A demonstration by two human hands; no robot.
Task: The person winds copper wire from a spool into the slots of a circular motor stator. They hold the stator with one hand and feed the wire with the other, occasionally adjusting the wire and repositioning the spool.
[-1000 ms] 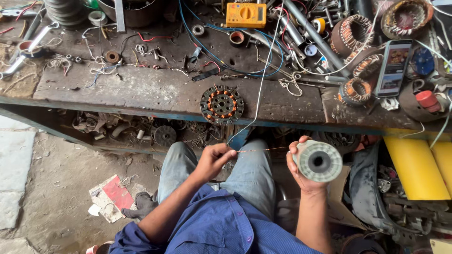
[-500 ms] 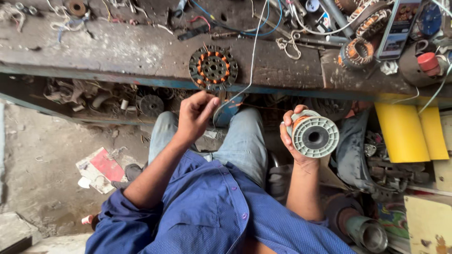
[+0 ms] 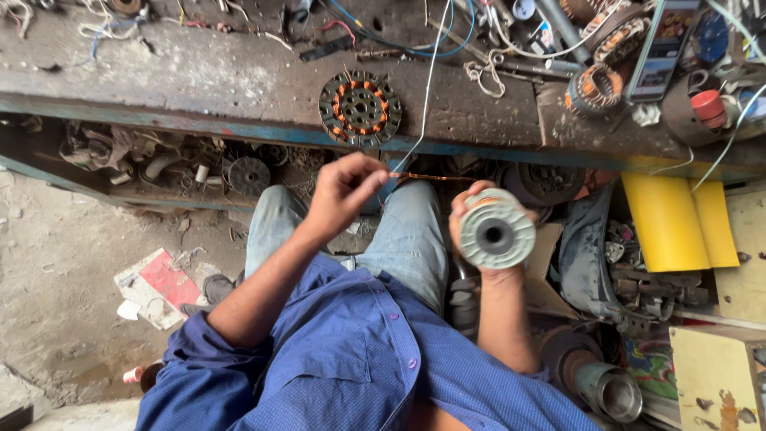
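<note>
The left hand is pinched shut on a thin copper wire, drawn taut from the grey spool gripped in the right hand. The motor core lies on the workbench, seemingly already wound.

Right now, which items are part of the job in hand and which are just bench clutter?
In hand:
- left hand pinching the copper wire
- right hand gripping the grey wire spool
- stator core at the bench edge, just ahead of the hands

Lying about:
- second wound stator
- yellow sheets
- red cap
- metal can
</note>
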